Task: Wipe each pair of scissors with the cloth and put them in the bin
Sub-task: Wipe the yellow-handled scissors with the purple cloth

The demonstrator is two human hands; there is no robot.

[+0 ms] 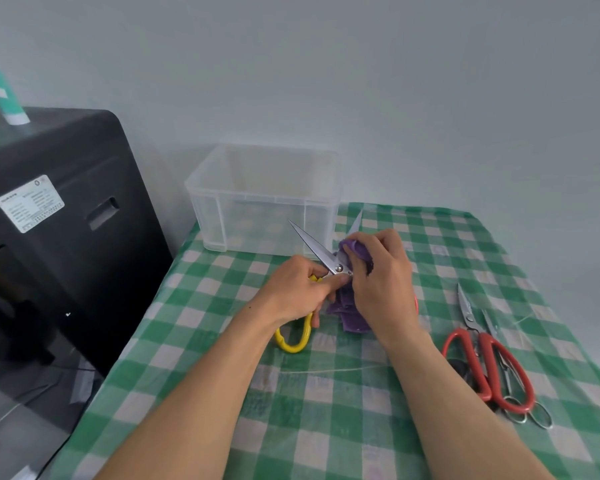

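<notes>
My left hand (300, 289) grips the yellow-handled scissors (314, 249) near the pivot, blades spread open and pointing up and away. One yellow handle loop (293, 339) hangs below the hand. My right hand (378, 278) holds a purple cloth (352, 311) wrapped round the right blade, whose tip (358, 218) sticks out above the fingers. A clear plastic bin (267, 199) stands just behind on the table's far left corner; nothing shows inside it. Red-handled scissors (489, 362) lie on the table at the right.
Small metal scissors (523, 408) lie partly under the red pair, beside a dark object (459, 368). The table has a green-and-white checked cover (326, 410). A black machine (56, 216) stands left of the table. A grey wall is behind.
</notes>
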